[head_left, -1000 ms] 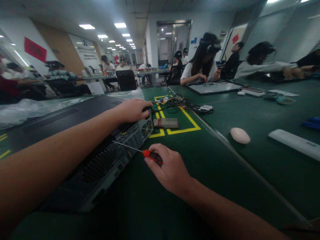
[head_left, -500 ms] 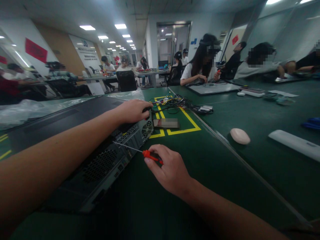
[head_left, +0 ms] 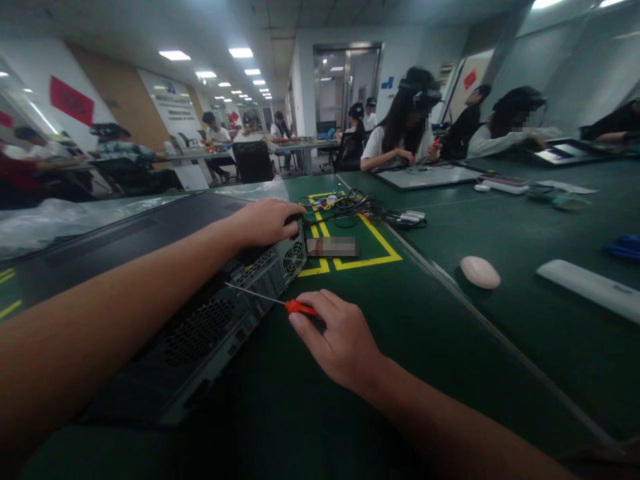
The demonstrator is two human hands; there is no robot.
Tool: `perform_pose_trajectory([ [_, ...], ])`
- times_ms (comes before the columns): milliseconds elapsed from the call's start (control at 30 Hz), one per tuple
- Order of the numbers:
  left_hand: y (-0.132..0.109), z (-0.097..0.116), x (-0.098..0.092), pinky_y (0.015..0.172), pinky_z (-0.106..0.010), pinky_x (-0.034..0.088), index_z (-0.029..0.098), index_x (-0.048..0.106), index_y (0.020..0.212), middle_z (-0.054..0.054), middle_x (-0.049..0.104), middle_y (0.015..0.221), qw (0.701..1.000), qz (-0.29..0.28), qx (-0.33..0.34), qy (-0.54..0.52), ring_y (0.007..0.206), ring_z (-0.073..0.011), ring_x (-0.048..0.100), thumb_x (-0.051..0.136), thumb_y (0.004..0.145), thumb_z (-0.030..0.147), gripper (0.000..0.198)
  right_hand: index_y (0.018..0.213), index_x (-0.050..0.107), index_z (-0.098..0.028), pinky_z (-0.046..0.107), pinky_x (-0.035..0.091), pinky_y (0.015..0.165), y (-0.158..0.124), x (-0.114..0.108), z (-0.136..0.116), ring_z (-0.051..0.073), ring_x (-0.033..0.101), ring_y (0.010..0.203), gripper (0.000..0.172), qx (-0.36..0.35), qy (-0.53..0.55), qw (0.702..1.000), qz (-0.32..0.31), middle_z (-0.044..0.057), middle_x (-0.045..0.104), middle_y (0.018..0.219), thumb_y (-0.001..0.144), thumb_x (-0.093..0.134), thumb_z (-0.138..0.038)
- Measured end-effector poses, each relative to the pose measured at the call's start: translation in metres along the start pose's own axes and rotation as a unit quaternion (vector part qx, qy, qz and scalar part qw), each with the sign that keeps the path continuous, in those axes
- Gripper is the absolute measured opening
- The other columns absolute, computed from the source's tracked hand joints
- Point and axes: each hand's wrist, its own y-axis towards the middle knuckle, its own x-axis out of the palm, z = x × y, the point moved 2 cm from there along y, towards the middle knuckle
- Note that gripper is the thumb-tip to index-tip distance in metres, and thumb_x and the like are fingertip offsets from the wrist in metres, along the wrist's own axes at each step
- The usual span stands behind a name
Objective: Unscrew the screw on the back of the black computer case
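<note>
A dark computer case (head_left: 125,230) lies on its side on the green table, its rear panel (head_left: 250,293) with vents and ports facing me. Over the case's far rear corner, beside the power-supply fan grille (head_left: 293,258), my left hand (head_left: 267,221) is closed, thumb and fingers bent round the edge. My right hand (head_left: 340,333) grips a screwdriver (head_left: 300,307) by its red and black handle. The thin metal shaft (head_left: 257,295) points left, and its tip meets the rear panel near the middle. What lies under the tip is too small to make out.
Tangled cables (head_left: 350,203) lie beyond the case on yellow tape markings (head_left: 370,262). A blurred-out item (head_left: 333,247) sits by the fan. To the right are a pale oval mouse (head_left: 480,272) and a long white bar (head_left: 590,287). Co-workers sit across the table.
The screwdriver's handle has turned slightly in my right fingers, which have shifted a little; its tip stays in place. My left hand and the case stay put. A co-worker at right has moved.
</note>
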Motion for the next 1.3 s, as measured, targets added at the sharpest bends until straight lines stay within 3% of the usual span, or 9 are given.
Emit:
perform_pose_trajectory([
  [267, -0.0003, 0.0007, -0.0018, 0.111, -0.045, 0.053, 0.021, 0.062, 0.158, -0.014, 0.072, 0.15, 1.0, -0.004, 0.0, 0.006, 0.132, -0.0335, 0.07, 0.045, 0.103, 0.038, 0.06, 0.121, 0.069, -0.021, 0.037, 0.055, 0.083, -0.0006, 0.0021, 0.0027, 0.025, 0.075, 0.095, 0.026, -0.015, 0.001, 1.0, 0.009, 0.008, 0.079, 0.111, 0.099, 0.073, -0.033],
  [533, 0.0007, -0.0006, -0.0003, 0.106, -0.046, 0.055, 0.022, 0.063, 0.156, -0.014, 0.075, 0.145, 1.0, 0.003, -0.001, -0.001, 0.128, -0.0346, 0.072, 0.046, 0.102, 0.037, 0.059, 0.117, 0.068, -0.022, 0.037, 0.054, 0.083, 0.0009, 0.0016, 0.0036, 0.024, 0.075, 0.095, 0.015, -0.014, -0.007, 1.0, -0.002, 0.008, 0.078, 0.11, 0.102, 0.065, -0.023],
  [1300, 0.0001, -0.0002, -0.0012, 0.109, -0.048, 0.054, 0.021, 0.063, 0.157, -0.015, 0.074, 0.147, 1.0, -0.001, 0.01, -0.005, 0.129, -0.0344, 0.071, 0.046, 0.102, 0.037, 0.059, 0.118, 0.069, -0.022, 0.037, 0.053, 0.082, 0.0003, 0.0007, 0.002, 0.024, 0.074, 0.095, 0.016, -0.004, -0.011, 1.0, -0.005, 0.008, 0.079, 0.111, 0.105, 0.064, -0.029],
])
